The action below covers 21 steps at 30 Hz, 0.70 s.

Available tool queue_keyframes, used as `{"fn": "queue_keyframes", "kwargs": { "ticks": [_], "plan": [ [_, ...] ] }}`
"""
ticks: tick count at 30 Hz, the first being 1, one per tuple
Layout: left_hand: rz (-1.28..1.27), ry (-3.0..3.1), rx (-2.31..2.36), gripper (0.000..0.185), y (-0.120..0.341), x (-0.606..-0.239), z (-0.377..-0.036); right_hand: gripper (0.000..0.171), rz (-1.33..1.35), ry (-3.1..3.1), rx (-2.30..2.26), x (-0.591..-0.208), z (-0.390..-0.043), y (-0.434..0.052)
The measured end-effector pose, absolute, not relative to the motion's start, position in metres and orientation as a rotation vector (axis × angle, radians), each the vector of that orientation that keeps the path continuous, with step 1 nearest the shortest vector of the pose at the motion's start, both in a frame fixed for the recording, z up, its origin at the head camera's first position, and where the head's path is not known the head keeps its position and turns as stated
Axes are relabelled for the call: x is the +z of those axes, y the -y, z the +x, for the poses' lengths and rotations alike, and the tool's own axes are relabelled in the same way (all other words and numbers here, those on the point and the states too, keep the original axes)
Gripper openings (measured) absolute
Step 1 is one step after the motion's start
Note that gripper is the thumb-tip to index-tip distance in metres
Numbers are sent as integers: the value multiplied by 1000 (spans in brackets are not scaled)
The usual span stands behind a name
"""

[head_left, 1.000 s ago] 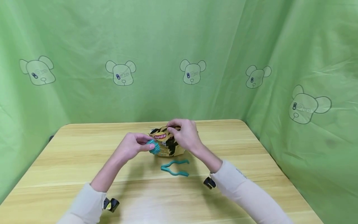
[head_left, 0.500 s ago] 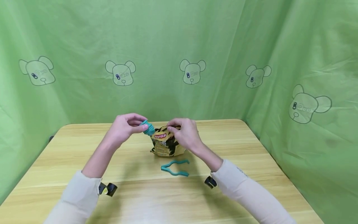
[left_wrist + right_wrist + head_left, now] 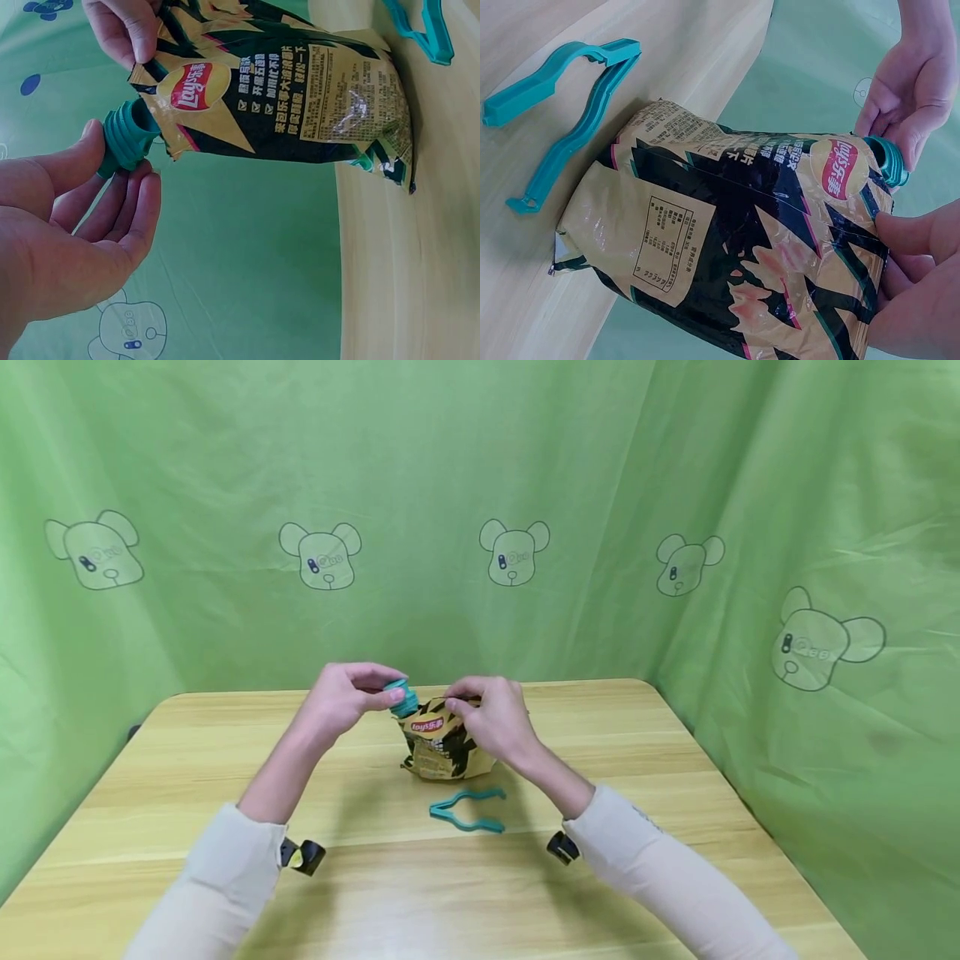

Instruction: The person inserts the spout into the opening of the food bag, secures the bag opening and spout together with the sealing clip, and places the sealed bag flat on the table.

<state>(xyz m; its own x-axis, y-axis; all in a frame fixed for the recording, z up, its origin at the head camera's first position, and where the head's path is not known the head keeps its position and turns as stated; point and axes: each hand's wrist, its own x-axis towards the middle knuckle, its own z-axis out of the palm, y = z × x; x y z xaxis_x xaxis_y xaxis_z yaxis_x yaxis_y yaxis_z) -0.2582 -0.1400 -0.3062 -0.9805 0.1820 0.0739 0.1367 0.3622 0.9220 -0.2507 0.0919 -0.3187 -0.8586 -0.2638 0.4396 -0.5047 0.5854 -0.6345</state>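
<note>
The step in hand looks like fitting a teal spout cap (image 3: pixel 127 139) onto the open top corner of a Lay's chip bag (image 3: pixel 444 745), which stands on the bench (image 3: pixel 675 777) just beyond its middle. The left hand (image 3: pixel 341 697) pinches the cap between thumb and fingers (image 3: pixel 124 217) and holds it against the bag's upper left corner. The right hand (image 3: pixel 491 718) pinches the folded top edge of the bag from the right, fingers curled on the foil. As a judgement, the next move calls for the bag's mouth to be kept taut and gathered so the cap seats squarely over the foil, not skewed.

Counted: one chip bag, one spout cap, and one teal clip (image 3: pixel 465 810) lying open on the bench just near of the bag, untouched. Two hands, both busy.
</note>
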Motion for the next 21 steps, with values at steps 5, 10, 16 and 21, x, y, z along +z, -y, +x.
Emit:
{"fn": "queue_keyframes", "kwargs": {
  "ticks": [5, 10, 16, 21],
  "plan": [
    [306, -2545, 1742, 32, 138, -310, -257, 9, 617, 2530, 1134, -318, -251, -90],
    [277, -2527, 1751, 33, 138, -312, -255, 8, 591, 2545, 1141, -317, -251, -89],
    [261, -2524, 1743, 33, 140, -312, -253, 8, 572, 2552, 1144, -316, -251, -89],
    [263, -2546, 1724, 32, 138, -313, -253, 8, 566, 2560, 1134, -315, -252, -88]
  ]
}}
